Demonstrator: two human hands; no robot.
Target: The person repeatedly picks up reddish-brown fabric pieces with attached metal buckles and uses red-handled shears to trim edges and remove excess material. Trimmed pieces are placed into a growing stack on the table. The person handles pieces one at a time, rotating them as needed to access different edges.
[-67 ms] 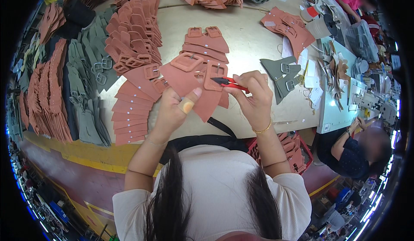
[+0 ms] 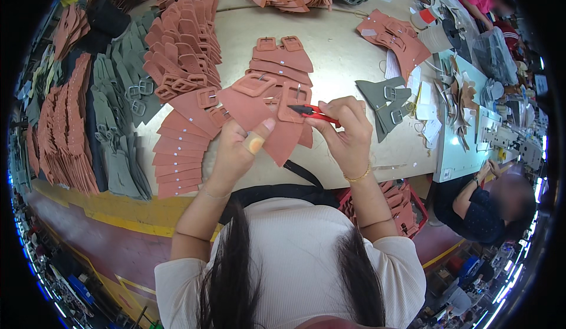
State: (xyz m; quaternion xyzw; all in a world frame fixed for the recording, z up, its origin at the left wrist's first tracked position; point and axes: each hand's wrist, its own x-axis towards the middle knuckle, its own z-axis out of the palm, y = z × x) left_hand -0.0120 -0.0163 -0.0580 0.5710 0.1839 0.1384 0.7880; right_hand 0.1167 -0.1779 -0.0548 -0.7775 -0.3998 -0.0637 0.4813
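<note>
My left hand (image 2: 239, 149) grips a salmon-coloured leather piece (image 2: 283, 141) with two covered buckles, its thumb pressed on the leather. One of those buckles, a square covered buckle (image 2: 293, 104), faces my right hand. My right hand (image 2: 348, 126) is closed around red-handled thread snips (image 2: 315, 113), whose dark tips lie at the buckle's right side. Whether the tips touch a thread is too small to tell. A band of yellowish tape wraps the left thumb. Behind the held piece lie more salmon leather pieces with buckles (image 2: 280, 58).
Fanned salmon pieces (image 2: 177, 158) lie left of my left hand, beside grey-green buckled straps (image 2: 118, 152) and a salmon strap pile (image 2: 183, 40). To the right are a grey-green buckled piece (image 2: 386, 102) and a thread cone (image 2: 437, 37). A co-worker (image 2: 486, 208) sits at a sewing machine (image 2: 513, 137).
The upper part of the held leather piece and its left buckle have tilted slightly. Both hands and the snips stay in nearly the same place.
</note>
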